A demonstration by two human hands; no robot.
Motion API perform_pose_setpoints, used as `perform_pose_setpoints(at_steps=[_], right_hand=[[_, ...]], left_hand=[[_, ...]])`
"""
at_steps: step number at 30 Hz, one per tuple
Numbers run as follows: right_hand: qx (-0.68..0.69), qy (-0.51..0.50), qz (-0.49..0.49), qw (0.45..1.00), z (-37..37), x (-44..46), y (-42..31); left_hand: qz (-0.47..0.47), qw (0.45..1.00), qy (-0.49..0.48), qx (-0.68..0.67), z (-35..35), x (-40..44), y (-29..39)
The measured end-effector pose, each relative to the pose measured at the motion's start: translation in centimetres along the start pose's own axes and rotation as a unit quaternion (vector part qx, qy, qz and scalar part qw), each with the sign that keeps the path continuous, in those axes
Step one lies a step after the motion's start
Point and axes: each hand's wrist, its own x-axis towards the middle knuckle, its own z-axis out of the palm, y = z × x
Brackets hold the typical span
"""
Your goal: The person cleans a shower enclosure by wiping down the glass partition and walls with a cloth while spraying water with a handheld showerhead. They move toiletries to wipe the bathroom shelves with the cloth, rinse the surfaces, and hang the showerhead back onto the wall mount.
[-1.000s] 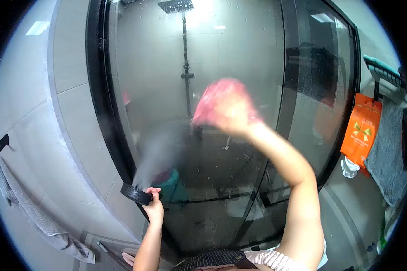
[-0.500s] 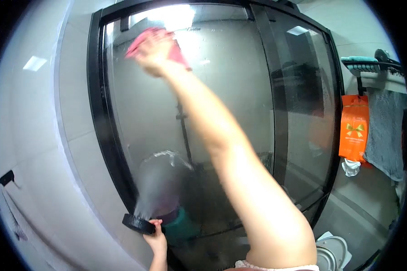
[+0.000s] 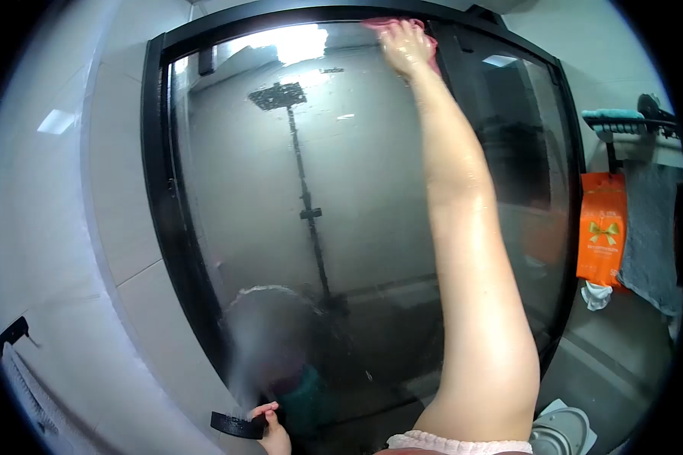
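My right hand point(image 3: 406, 49) is stretched up to the top edge of a wet glass shower door point(image 3: 372, 189), pressing a pink cloth point(image 3: 432, 57) against the pane. The cloth shows past the fingers on both sides. Low on the left, my left hand point(image 3: 275, 432) holds a round black shower head point(image 3: 235, 426) by its side; the handle is out of sight. Water sprays upward from it onto the lower left of the glass. Drops and streaks lie across the pane.
A black frame point(image 3: 159, 167) borders the glass. Behind the pane, a dark overhead shower point(image 3: 278, 96) on a pole shows. At right hang an orange packet point(image 3: 602, 227) and a grey towel point(image 3: 651, 227) under a black rack. A white lidded object point(image 3: 561, 432) stands low at right.
My right hand has slid the pink cloth rightward and up across the glass, from upper left to the top right. My left hand with the shower head has dropped slightly; water still sprays.
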Motion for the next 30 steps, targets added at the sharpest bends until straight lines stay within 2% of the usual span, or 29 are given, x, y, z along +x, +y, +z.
perform_pose_setpoints(at_steps=[1,3,4,5,6,7,8,9,10,11,12,14,15,16,17,18,19,20,21,22,24,27,30], right_hand=[[0.031,-0.07,0.038,0.996,-3.1,-0.2,-2.0],[0.028,-0.109,0.119,0.987,-3.7,0.4,-6.6],[-0.012,-0.104,0.099,0.99,-2.2,0.8,-9.2],[-0.01,-0.19,0.084,0.978,-5.3,1.4,-13.3],[0.072,-0.211,0.045,0.974,-7.9,0.5,-16.6],[0.097,-0.182,0.011,0.978,-8.1,-1.1,-19.9],[0.079,-0.21,-0.031,0.974,-8.3,-2.7,-22.9],[0.024,-0.156,-0.087,0.984,-8.5,-5.5,-25.9],[0.061,-0.201,-0.152,0.966,-11.5,-8.1,-27.3],[0.098,-0.243,-0.212,0.941,-14.4,-9.8,-27.9],[0.102,-0.251,-0.209,0.94,-14.7,-11.6,-27.1],[0.138,-0.181,-0.331,0.916,-15.0,-15.8,-24.2],[-0.006,-0.196,-0.395,0.897,-19.3,-14.9,-20.4],[0.047,-0.27,-0.277,0.921,-18.6,-14.3,-17.7],[0.037,-0.35,-0.195,0.915,-17.1,-13.4,-14.1],[0.06,-0.259,-0.111,0.958,-14.3,-14.7,-9.1],[0.268,-0.216,0.009,0.939,-22.9,-13.2,-7.6],[0.146,-0.096,-0.011,0.984,-19.0,-15.8,-3.7],[0.017,0.026,-0.036,0.999,-14.5,-18.5,-1.2],[0.019,0.017,-0.035,0.999,-14.3,-20.2,-1.4],[0.035,-0.071,0.061,0.995,-15.9,-24.5,-2.0],[0.048,-0.079,0.132,0.987,-21.0,-31.6,-3.6],[0.091,-0.156,0.212,0.96,-26.5,-39.1,-4.9]], left_hand=[[-0.001,1.0,0.009,0.002,-0.1,-0.1,0.0],[-0.002,1.0,0.008,-0.024,0.0,-0.1,-0.5],[-0.005,1.0,0.001,-0.011,-0.2,0.1,-0.9],[-0.008,1.0,0.0,-0.009,-0.1,0.1,-1.2],[0.021,0.999,0.002,-0.043,0.1,-0.1,-1.5],[0.05,0.996,0.002,-0.078,0.5,0.0,-1.7],[0.042,0.998,-0.019,-0.032,0.1,0.0,-1.9],[0.048,0.998,-0.023,-0.017,-0.1,0.0,-2.6],[0.049,0.998,-0.018,-0.024,0.2,-0.4,-2.1],[0.052,0.998,-0.013,-0.03,0.7,-0.3,-1.5],[0.054,0.998,-0.015,-0.008,0.8,-0.5,-0.8],[0.089,0.995,-0.026,0.035,0.4,-0.5,-1.3],[0.084,0.995,-0.03,0.037,0.9,-0.5,-1.3],[0.08,0.996,-0.03,0.036,0.9,-0.9,-1.1],[0.077,0.996,-0.029,0.037,0.8,-1.0,-0.7],[0.073,0.996,-0.045,0.039,0.7,-1.1,-0.3],[0.093,0.993,-0.06,0.036,-0.1,-1.1,-0.8],[0.079,0.994,-0.064,0.024,-0.4,-1.0,-0.9],[0.063,0.996,-0.068,0.008,-0.1,-1.0,-1.0],[0.058,0.996,-0.072,0.011,-0.1,-1.1,-1.0],[0.033,0.994,-0.09,0.06,-0.8,-0.8,-0.4],[0.067,0.983,-0.157,0.066,-1.7,-0.7,1.0],[0.054,0.974,-0.202,0.088,-2.5,-0.4,1.9]])
